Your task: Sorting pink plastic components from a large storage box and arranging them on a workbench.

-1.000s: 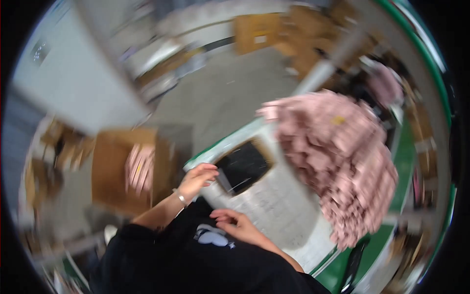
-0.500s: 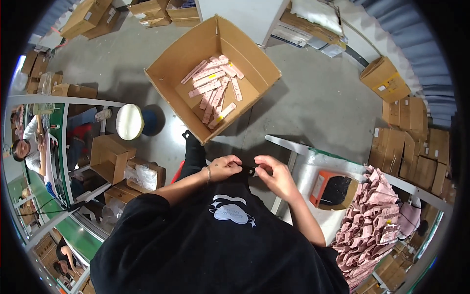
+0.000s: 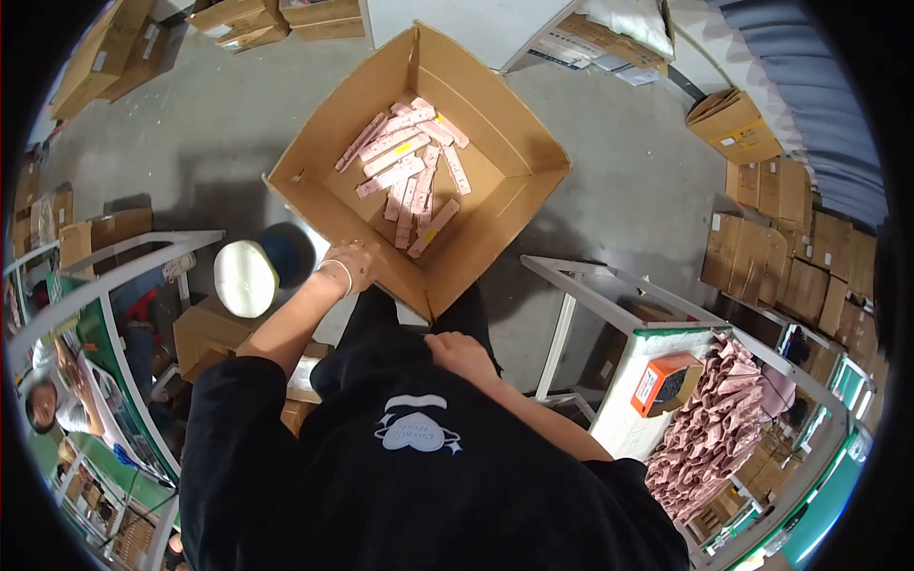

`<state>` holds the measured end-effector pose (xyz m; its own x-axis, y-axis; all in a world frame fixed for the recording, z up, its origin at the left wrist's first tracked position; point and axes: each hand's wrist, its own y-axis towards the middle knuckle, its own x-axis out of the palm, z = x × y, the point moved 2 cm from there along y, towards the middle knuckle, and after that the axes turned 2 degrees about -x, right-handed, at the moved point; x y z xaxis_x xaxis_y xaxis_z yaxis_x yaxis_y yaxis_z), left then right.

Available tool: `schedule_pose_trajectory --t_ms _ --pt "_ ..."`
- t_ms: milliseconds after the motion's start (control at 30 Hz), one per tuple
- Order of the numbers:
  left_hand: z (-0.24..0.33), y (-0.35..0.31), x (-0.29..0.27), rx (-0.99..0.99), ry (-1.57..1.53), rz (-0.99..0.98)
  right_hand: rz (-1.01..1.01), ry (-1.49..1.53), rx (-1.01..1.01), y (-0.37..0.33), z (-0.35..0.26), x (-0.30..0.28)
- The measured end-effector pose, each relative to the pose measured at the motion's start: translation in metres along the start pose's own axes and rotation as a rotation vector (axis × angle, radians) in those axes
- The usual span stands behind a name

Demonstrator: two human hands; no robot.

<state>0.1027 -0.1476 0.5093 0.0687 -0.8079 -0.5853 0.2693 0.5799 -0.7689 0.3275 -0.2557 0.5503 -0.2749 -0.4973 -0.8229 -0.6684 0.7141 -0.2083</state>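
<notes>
A big open cardboard box (image 3: 495, 124) stands in front of me. Inside lie several long pink bundles (image 3: 390, 152), a few with yellow marks. At the box's near left wall, my left hand (image 3: 354, 264) has its fingers over the top edge, gripping it. My right hand (image 3: 464, 356) lies against my black clothing at the waist, just short of the box's near corner. Its fingers are partly bent, and I see nothing held in them.
At right, a white table (image 3: 609, 404) carries an orange box (image 3: 666, 383) of small dark items and a large heap of pink pieces (image 3: 709, 433). A round stool (image 3: 245, 278) stands left of the box. Another person (image 3: 57, 400) sits far left.
My hands were together at my waist, fingers pinched at something dark. The left has moved forward onto the box edge; the right has dropped back against my clothing. The box appears nearer.
</notes>
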Motion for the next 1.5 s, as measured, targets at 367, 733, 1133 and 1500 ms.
schedule_pose_trajectory --t_ms 367,733,1133,1500 --pt "-0.088 0.307 0.116 -0.347 -0.897 0.150 -0.170 0.211 0.487 0.297 0.280 0.168" --pt "-0.188 0.547 0.254 -0.309 -0.101 0.169 0.188 -0.085 0.996 0.353 0.511 0.379" --pt "-0.127 0.566 0.254 -0.684 -0.699 0.541 0.370 0.330 1.299 0.372 0.436 0.410" --pt "-0.133 0.495 0.317 -0.523 -1.202 0.231 0.556 0.685 1.477 0.218 0.373 0.442"
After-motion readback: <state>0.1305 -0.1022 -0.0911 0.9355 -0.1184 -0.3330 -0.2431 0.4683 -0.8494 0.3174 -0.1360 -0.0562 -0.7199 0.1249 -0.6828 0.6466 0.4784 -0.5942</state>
